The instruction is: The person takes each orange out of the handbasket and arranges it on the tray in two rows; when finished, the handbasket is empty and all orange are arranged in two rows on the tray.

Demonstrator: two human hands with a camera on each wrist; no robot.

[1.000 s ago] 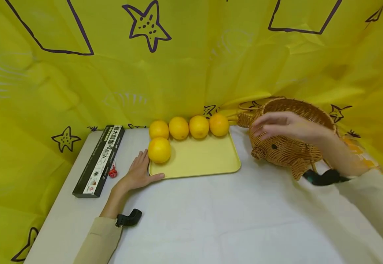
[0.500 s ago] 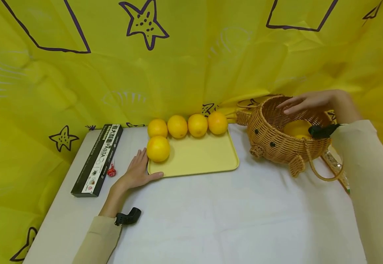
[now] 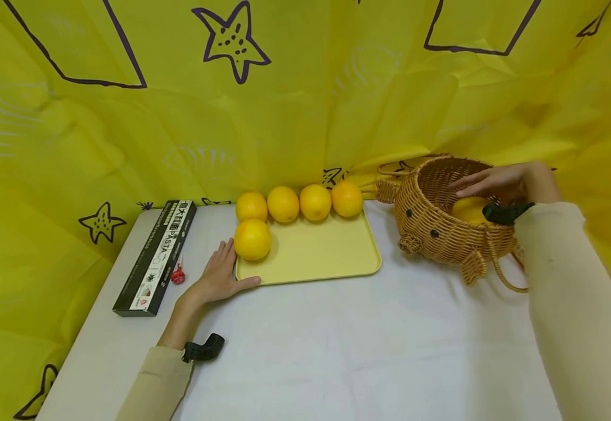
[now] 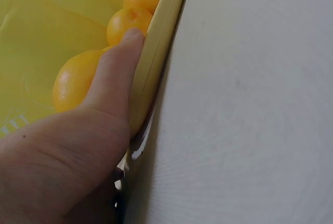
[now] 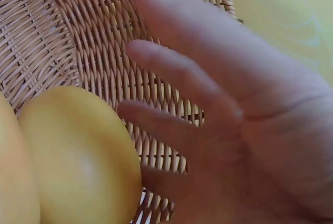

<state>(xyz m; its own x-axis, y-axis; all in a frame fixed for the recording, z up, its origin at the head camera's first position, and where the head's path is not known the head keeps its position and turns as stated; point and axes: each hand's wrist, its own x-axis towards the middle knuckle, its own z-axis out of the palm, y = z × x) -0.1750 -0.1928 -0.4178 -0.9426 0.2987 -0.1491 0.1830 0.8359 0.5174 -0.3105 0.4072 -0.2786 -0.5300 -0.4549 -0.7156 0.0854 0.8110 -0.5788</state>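
On one tray [image 3: 323,254] sit five oranges [image 3: 283,204] — left hand [image 3: 222,276] spread, right hand [image 3: 507,180] relaxed inside one basket [image 3: 447,245].

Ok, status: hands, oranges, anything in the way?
Left hand against tray corner. Right hand empty, inside basket beside fruit. Five oranges on tray. Nothing visibly blocking.

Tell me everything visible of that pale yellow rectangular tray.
The pale yellow rectangular tray looks like plastic, with rounded corners and a low raised rim. It lies right side up on the white table. Five round orange-yellow fruits sit on it: four along the far edge, one nearer, at left. The person's left hand rests against its left end, thumb at the near rim.
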